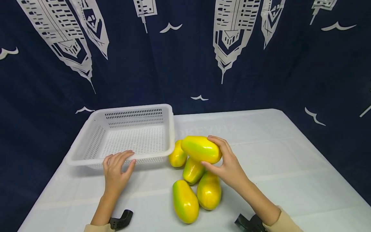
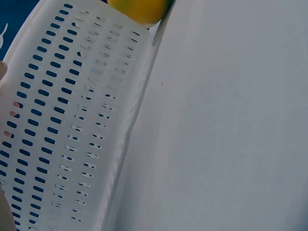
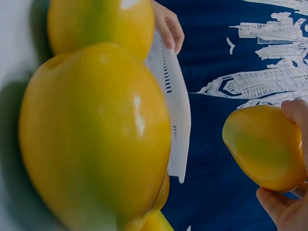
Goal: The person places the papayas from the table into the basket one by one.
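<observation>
My right hand [image 1: 227, 162] holds a yellow-green papaya [image 1: 200, 149] between thumb and fingers, above other papayas. In the right wrist view, the held papaya [image 3: 264, 147] shows against the dark blue cloth. Below it, one papaya [image 1: 193, 170] is partly covered, and another [image 1: 177, 156] lies beside the basket's right front corner. Two more papayas, one on the left [image 1: 185, 202] and one on the right [image 1: 209, 190], rest nearer the front. My left hand [image 1: 117, 170] grips the front rim of a white perforated basket [image 1: 120, 158], fingers over the inner side, thumb outside. The basket's inside is bare.
A white cloth covers the table [image 1: 275, 154], whose far edge runs behind the basket. Behind hangs a dark blue curtain [image 1: 179, 64] printed with white buildings and birds. Black straps with camera mounts sit on the left wrist [image 1: 121, 219] and right wrist [image 1: 250, 223].
</observation>
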A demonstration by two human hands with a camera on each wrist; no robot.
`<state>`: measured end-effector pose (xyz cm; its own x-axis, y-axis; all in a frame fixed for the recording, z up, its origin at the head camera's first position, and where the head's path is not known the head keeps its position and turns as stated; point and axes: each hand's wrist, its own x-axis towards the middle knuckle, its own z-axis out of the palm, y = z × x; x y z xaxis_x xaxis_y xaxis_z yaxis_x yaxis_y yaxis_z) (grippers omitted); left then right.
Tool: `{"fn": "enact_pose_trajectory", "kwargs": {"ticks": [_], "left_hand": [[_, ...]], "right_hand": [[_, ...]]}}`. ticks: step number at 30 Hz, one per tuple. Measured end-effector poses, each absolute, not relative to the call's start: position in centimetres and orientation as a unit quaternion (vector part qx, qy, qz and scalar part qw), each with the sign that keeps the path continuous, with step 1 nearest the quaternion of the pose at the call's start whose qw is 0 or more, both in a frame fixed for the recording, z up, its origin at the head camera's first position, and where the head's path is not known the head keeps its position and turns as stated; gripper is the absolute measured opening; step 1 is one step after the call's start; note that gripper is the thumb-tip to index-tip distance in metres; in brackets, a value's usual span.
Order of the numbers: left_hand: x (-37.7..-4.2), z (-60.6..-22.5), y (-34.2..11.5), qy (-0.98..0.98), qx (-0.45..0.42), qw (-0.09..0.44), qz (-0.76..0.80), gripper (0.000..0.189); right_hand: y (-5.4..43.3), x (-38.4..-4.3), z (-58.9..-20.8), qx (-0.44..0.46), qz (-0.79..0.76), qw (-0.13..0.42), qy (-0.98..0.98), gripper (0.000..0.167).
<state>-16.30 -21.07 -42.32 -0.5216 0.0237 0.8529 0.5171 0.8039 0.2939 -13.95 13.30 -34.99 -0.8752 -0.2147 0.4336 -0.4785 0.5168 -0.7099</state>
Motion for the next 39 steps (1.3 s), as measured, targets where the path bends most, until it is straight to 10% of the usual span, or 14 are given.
{"fn": "enact_pose_trajectory", "kwargs": {"ticks": [39], "left_hand": [[-16.4, -42.4, -21.1, -0.835, -0.157, 0.455, -0.265, 0.036]], "right_hand": [[9.6, -15.2, -35.1, 0.193, 0.520, 0.098, -0.826, 0.068]]}}
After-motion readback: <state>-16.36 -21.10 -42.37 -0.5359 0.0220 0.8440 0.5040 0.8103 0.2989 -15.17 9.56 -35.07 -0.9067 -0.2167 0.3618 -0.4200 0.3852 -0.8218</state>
